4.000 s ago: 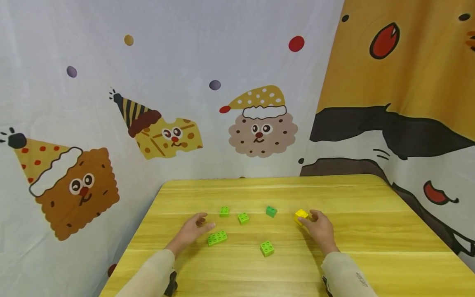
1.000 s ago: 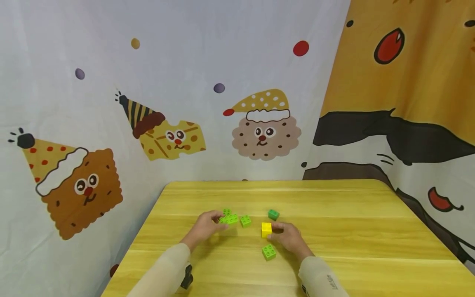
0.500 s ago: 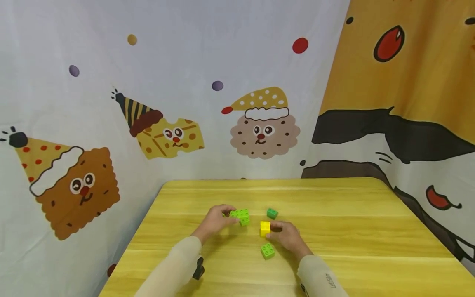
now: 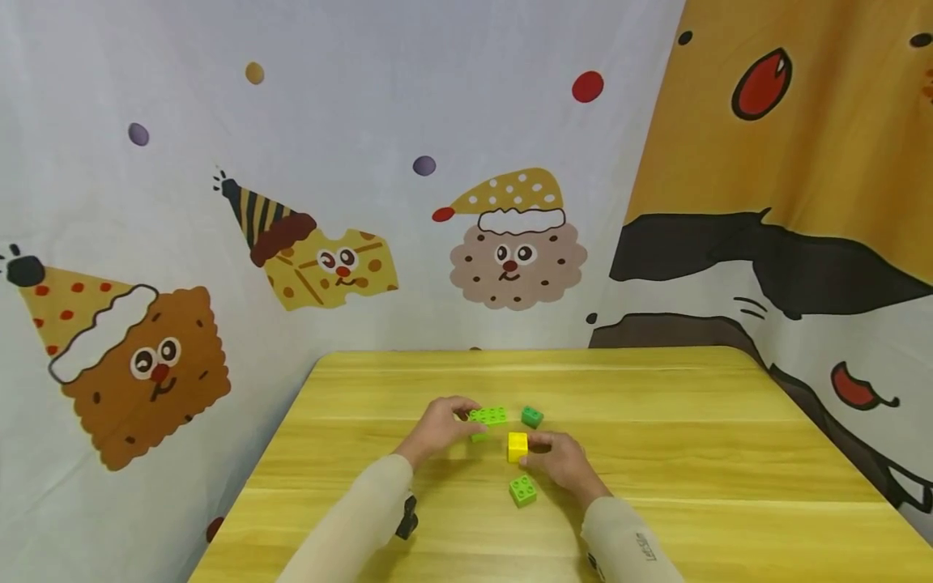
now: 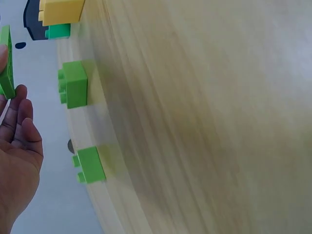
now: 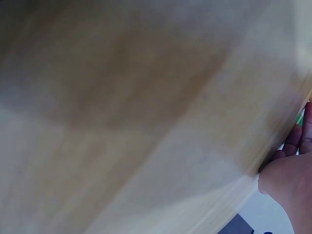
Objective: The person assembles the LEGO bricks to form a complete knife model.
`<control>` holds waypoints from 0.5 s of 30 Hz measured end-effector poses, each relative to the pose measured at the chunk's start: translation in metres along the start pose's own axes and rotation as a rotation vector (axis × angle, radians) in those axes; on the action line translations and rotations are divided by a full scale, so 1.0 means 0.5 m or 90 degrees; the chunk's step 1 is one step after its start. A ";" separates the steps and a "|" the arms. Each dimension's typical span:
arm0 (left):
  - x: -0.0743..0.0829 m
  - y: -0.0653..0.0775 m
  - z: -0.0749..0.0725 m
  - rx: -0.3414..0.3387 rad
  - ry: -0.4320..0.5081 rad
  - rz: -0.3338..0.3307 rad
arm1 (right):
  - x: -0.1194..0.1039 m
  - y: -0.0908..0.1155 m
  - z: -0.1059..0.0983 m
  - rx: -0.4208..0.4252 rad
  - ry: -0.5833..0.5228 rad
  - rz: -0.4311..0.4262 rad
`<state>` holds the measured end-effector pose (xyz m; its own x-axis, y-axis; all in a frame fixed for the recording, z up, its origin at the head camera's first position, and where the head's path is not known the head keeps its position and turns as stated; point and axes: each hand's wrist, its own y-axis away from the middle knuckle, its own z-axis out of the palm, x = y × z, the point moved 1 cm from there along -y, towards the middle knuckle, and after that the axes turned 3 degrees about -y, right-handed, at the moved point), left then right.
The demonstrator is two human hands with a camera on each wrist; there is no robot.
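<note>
My left hand (image 4: 442, 427) pinches a long light green building brick (image 4: 490, 416). The left wrist view shows that brick (image 5: 7, 63) raised off the table, fingertips at its end. Under it in the head view, a small light green brick (image 4: 479, 437) is partly hidden. My right hand (image 4: 563, 460) holds a yellow brick (image 4: 517, 447) between thumb and fingers, right of the long one. Behind the yellow brick lies a dark green brick (image 4: 532, 417); in front of it, another light green brick (image 4: 523, 491). In the right wrist view my right hand (image 6: 287, 170) shows at the edge.
The wooden table (image 4: 656, 518) stands against a printed cloth backdrop (image 4: 350, 121). Beyond the left hand, one more light green brick (image 5: 91, 165) sits on the table in the left wrist view; the hand hides it in the head view.
My left hand has picked up the long light green brick and carried it to the right. My right hand has brought the yellow brick left and then kept nearly still.
</note>
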<state>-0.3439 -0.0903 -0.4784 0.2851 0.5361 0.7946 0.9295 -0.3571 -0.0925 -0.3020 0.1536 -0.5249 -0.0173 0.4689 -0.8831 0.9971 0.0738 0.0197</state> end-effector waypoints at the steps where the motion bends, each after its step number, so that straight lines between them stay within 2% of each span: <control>1: 0.001 -0.002 0.003 -0.001 -0.004 0.004 | -0.001 0.000 0.000 -0.001 0.002 0.001; 8: 0.010 -0.012 0.019 -0.011 -0.012 0.010 | -0.005 -0.005 -0.003 0.004 0.026 0.011; 15: 0.010 -0.017 0.042 -0.030 0.001 0.003 | -0.001 -0.002 -0.001 0.002 0.016 -0.003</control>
<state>-0.3455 -0.0684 -0.4861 0.2888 0.5339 0.7947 0.9163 -0.3947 -0.0678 -0.3030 0.1538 -0.5244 -0.0234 0.4907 -0.8710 0.9972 0.0737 0.0147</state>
